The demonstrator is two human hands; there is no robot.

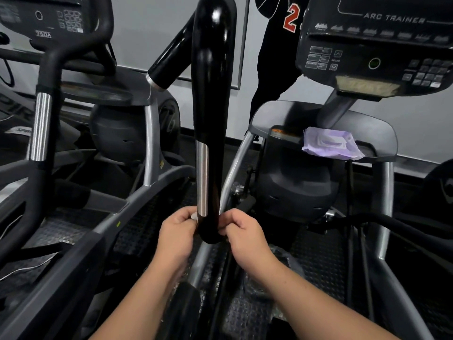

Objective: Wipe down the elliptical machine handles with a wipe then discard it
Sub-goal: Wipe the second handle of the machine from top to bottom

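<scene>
A glossy black handle of the elliptical machine rises through the middle of the view, with a silver contact strip low on its left side. My left hand and my right hand flank its lower end, both with fingers closed. A small bit of white wipe shows at my left fingertips; the remainder is hidden behind the handle and my fingers. Whether the right hand pinches the same wipe is unclear.
A purple pack of wipes lies on the grey tray under the Arc Trainer console. A second machine with a black handlebar stands at left. A person in dark clothes stands behind the machines.
</scene>
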